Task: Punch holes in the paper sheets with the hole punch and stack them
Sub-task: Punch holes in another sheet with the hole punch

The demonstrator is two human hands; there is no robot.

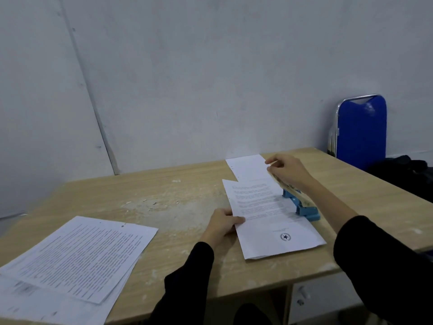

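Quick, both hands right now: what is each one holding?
Left hand: closed on the left edge of the printed sheet.
Right hand: on the lever of the blue hole punch; whether the grip is closed cannot be told.

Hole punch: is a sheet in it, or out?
In: the sheet, pinched by the left hand, has its right edge in the hole punch.

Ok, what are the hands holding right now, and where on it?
Left hand pinches the white printed sheet by its left edge. Right hand rests on the blue hole punch's lever.
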